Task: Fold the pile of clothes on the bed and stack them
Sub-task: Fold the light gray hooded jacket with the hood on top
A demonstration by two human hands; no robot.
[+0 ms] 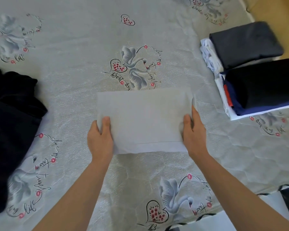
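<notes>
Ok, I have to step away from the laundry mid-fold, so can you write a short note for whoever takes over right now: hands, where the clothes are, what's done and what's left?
Left hand grips the left end of the folded white rectangular garment; right hand grips its right end. It lies flat mid-bed on the grey swan-print bedsheet.
Done: two stacks at the right edge, the far one topped by a dark navy folded garment, the near one by a black folded garment.
Left: put the white piece on a stack, then fold the crumpled black pile of clothes at the left.
</notes>
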